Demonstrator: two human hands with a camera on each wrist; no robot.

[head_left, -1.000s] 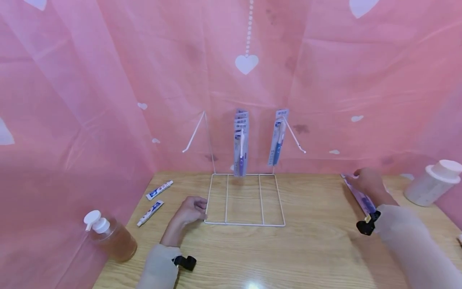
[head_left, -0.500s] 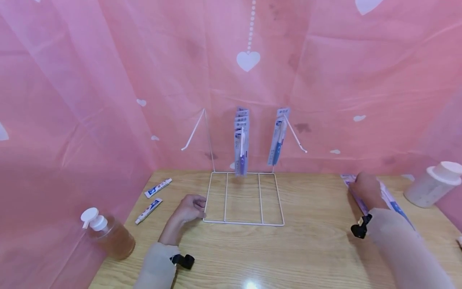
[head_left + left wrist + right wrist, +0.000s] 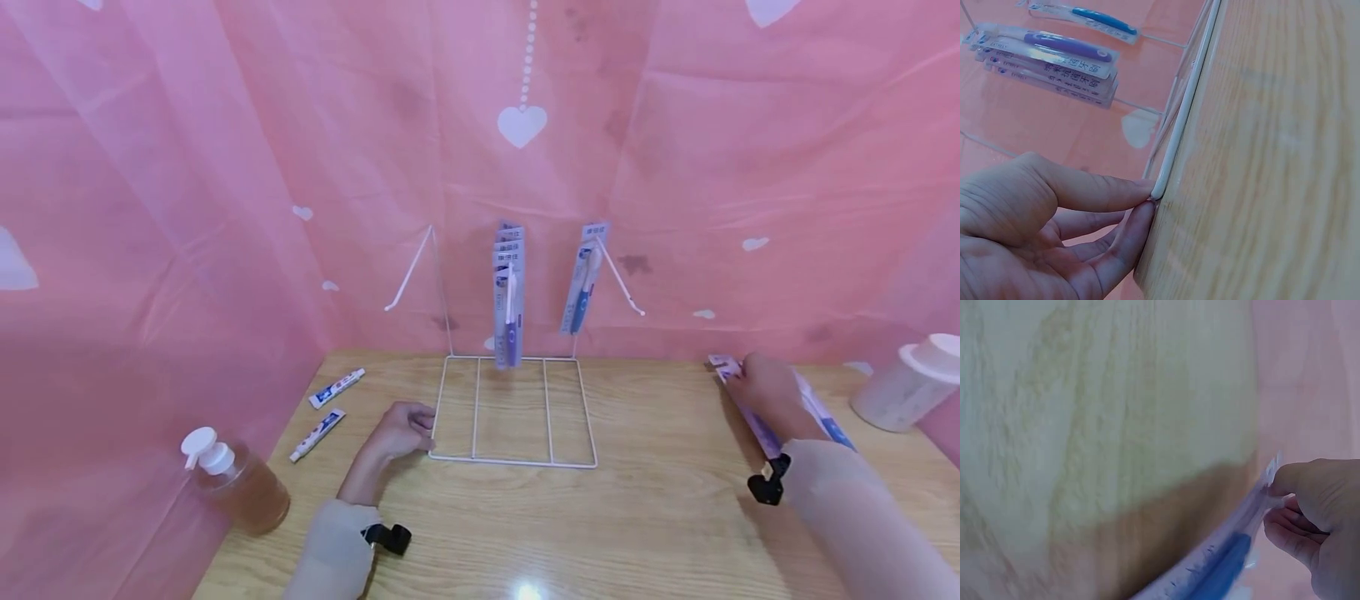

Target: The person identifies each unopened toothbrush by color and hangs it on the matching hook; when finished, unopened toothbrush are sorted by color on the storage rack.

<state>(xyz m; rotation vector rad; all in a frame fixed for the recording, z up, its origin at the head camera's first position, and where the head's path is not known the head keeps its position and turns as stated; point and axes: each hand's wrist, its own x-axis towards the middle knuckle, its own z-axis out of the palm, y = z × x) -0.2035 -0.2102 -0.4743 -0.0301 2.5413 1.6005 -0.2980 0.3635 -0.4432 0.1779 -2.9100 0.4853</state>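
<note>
At the front left corner of a white wire rack (image 3: 513,462), my left hand (image 3: 397,429) pinches the frame between thumb and fingertips, close at the table edge in the left wrist view. On the right side of the table, my right hand (image 3: 772,396) pinches the top end of a packaged toothbrush (image 3: 1219,569) with a blue handle. Its clear pack looks bent in the right wrist view. A stack of packaged purple toothbrushes (image 3: 510,308) hangs on the rack's middle hook. One packaged blue toothbrush (image 3: 585,283) hangs on the right hook (image 3: 622,283); the left hook (image 3: 408,271) is bare.
Two small toothpaste tubes (image 3: 337,388) lie left of the rack. A pump bottle (image 3: 247,492) of amber liquid stands at the table's left edge. A white bottle (image 3: 903,387) is at the far right. Pink cloth (image 3: 360,150) hangs behind the table.
The blue-handled part of a pack has come into view right of my right forearm. My right hand shifts only slightly, and my left hand stays at the rack corner.
</note>
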